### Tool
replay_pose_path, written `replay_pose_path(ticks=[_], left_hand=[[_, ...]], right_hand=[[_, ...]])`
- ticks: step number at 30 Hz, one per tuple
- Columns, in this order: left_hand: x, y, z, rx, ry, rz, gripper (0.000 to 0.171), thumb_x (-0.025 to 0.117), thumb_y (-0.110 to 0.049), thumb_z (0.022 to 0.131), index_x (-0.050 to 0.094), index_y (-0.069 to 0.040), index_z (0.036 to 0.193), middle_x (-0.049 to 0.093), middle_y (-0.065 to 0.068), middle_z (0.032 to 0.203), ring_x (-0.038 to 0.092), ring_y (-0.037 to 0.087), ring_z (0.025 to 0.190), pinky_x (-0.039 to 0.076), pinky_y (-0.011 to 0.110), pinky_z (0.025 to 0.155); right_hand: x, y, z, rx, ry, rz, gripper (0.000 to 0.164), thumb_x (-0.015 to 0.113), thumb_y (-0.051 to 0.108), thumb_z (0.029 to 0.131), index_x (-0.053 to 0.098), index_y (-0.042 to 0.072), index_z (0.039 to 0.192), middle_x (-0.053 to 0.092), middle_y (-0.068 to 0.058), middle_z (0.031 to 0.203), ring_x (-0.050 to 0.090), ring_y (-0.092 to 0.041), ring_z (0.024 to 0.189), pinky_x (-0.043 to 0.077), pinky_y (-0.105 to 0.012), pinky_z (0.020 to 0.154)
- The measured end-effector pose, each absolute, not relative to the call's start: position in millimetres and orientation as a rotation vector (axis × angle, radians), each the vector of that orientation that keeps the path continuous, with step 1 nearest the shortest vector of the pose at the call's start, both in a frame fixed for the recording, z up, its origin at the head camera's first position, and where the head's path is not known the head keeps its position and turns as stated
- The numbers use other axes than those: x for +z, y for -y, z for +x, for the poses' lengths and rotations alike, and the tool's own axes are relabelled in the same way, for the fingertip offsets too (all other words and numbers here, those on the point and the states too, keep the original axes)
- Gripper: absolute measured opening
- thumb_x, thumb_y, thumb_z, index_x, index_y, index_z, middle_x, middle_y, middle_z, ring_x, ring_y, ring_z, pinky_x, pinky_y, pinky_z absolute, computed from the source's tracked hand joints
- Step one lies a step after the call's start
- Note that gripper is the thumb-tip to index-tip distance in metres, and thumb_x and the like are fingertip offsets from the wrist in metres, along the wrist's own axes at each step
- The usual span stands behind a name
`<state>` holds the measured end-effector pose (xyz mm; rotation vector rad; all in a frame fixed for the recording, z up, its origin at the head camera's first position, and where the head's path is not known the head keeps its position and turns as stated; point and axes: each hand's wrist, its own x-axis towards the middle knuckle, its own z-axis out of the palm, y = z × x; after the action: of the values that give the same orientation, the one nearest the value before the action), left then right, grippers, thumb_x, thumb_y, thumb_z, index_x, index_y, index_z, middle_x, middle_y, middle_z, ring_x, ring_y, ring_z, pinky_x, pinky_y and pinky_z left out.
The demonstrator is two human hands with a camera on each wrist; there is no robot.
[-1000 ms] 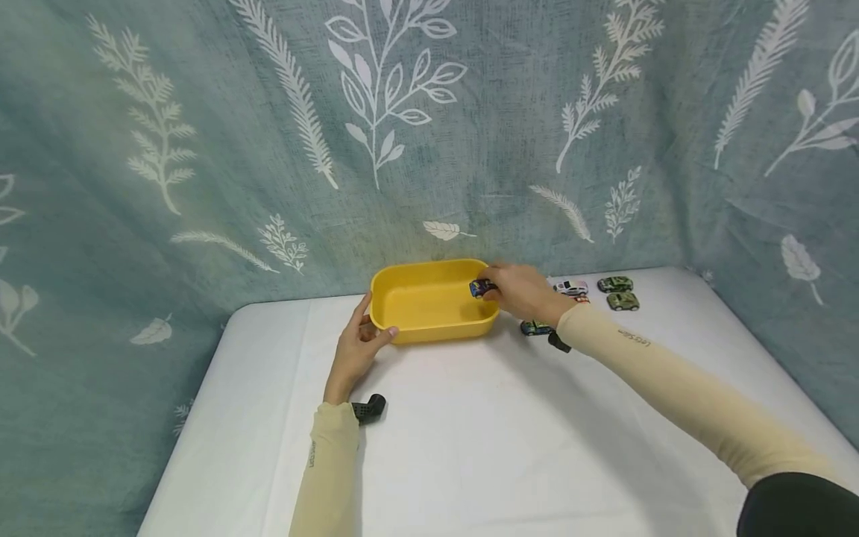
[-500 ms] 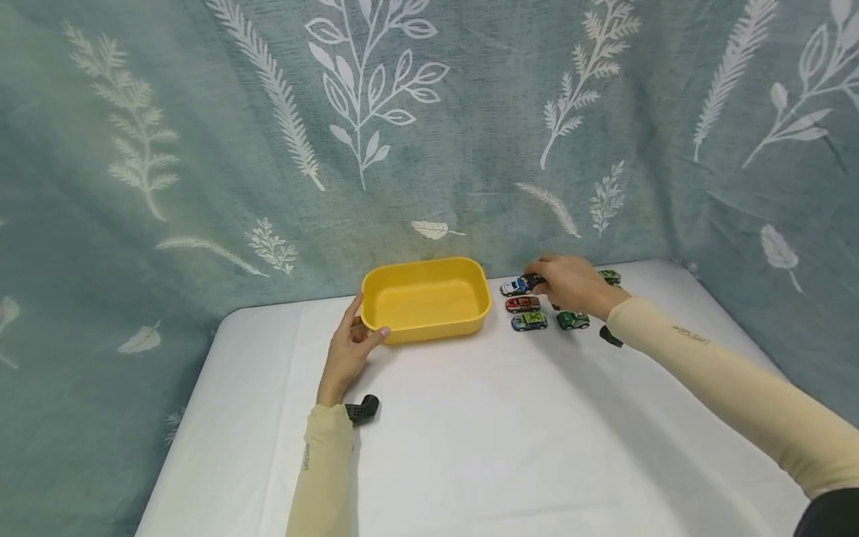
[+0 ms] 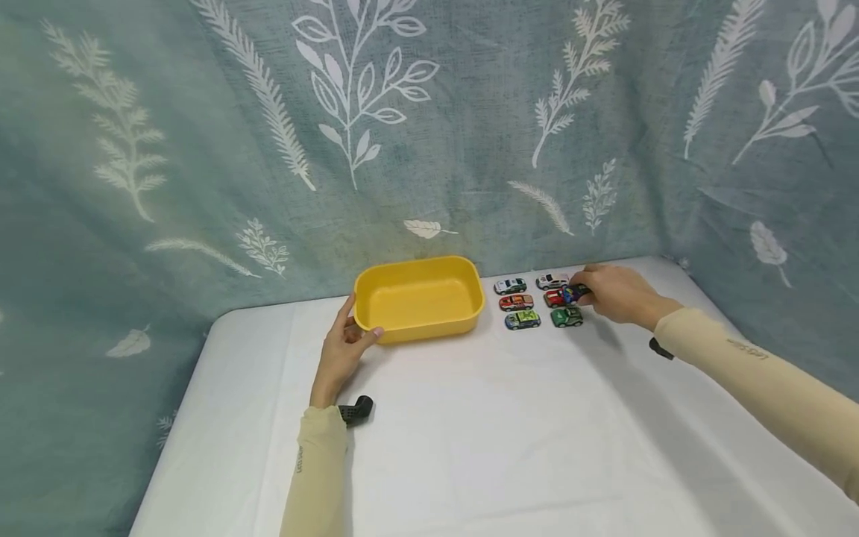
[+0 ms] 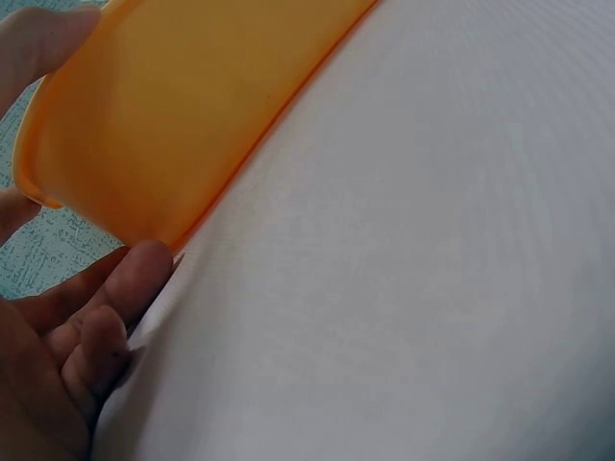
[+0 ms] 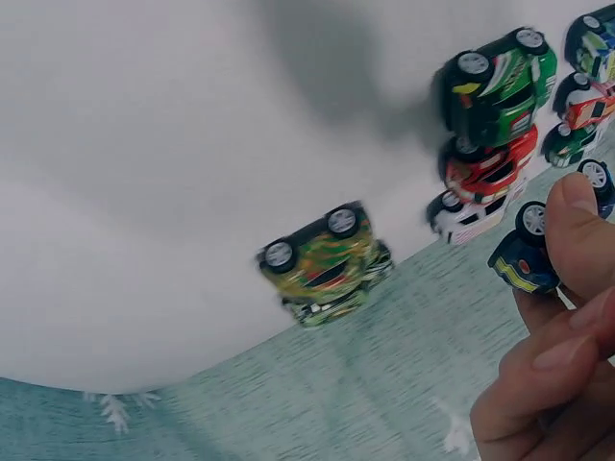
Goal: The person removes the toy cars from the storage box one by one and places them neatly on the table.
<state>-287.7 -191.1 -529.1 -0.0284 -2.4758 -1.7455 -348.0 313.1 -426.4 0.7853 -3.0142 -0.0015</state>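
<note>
At its left end my left hand (image 3: 338,354) grips the yellow plastic tub (image 3: 419,334), thumb at the near rim and fingers along the outer wall. The left wrist view shows fingertips (image 4: 144,274) low against the tub (image 4: 173,125). My right hand (image 3: 620,297) pinches a dark blue toy car (image 5: 524,259) between thumb and fingers, held above the table. In the head view this car overlaps a red toy car (image 3: 553,298). A white toy car (image 3: 552,281) stands behind the red one and a green toy car (image 3: 567,317) in front.
Left of these, a second column holds a white-and-green car (image 3: 510,286), an orange-red car (image 3: 516,302) and a blue-and-lime car (image 3: 523,320). Two camouflage cars, the nearer one (image 5: 322,259) plainer, stand apart in the right wrist view. A leaf-patterned curtain (image 3: 403,149) borders the table.
My right hand has carried the dark blue car from over the tub's right end rightward to the second car column. My left hand keeps its grip; the head view has shifted slightly.
</note>
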Motion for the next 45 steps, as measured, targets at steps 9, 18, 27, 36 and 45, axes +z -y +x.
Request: replay_pose_path(ticks=[9,18,27,36,45], left_hand=[[-534.6,194.4,-288.5,-1.742,2.483,-0.041,0.092,0.083,-0.041,0.093,0.029,-0.043,0.167,0.059,0.014,0.139,0.056,0.025,0.096,0.046,0.033,0.077],[-533.3,195.2,-290.5,-1.720,2.492,-0.049,0.091,0.083,-0.041,0.094,0.029,-0.043,0.167,0.060,0.014,0.137,0.055,0.025,0.095,0.045,0.032,0.077],[-532.4,193.9,-290.2,-1.714,2.493,-0.058,0.092,0.083,-0.038,0.094,0.029,-0.041,0.168,0.060,0.014,0.139,0.054,0.024,0.092,0.045,0.031,0.077],[-533.9,195.6,-290.5,-1.731,2.484,-0.047,0.092,0.083,-0.036,0.094,0.029,-0.040,0.168,0.060,0.016,0.137,0.053,0.024,0.090,0.044,0.029,0.074],[-533.6,195.3,-292.5,-1.742,2.475,-0.059,0.092,0.083,-0.035,0.094,0.029,-0.038,0.169,0.061,0.016,0.137,0.054,0.024,0.090,0.044,0.028,0.075]], right_hand=[[-427.7,-336.2,-341.6,-0.055,3.073,0.733,0.041,0.085,0.017,0.091,0.074,0.004,0.128,0.072,-0.021,0.119,0.072,-0.038,0.096,0.058,-0.053,0.076],[-442.2,-363.6,-336.9,-0.051,3.095,0.665,0.042,0.087,0.019,0.088,0.075,0.005,0.127,0.071,-0.017,0.106,0.069,-0.032,0.085,0.057,-0.051,0.071],[-450.5,-374.1,-337.0,-0.062,3.143,0.598,0.045,0.088,0.019,0.088,0.073,0.004,0.128,0.070,-0.020,0.110,0.070,-0.038,0.092,0.057,-0.056,0.075],[-461.0,-376.2,-338.5,-0.024,3.117,0.587,0.042,0.086,0.017,0.090,0.073,0.003,0.127,0.071,-0.019,0.108,0.071,-0.039,0.091,0.057,-0.058,0.076],[-468.1,-376.6,-341.2,0.026,3.114,0.551,0.042,0.085,0.018,0.091,0.072,0.004,0.129,0.070,-0.018,0.110,0.071,-0.039,0.094,0.056,-0.059,0.076]])
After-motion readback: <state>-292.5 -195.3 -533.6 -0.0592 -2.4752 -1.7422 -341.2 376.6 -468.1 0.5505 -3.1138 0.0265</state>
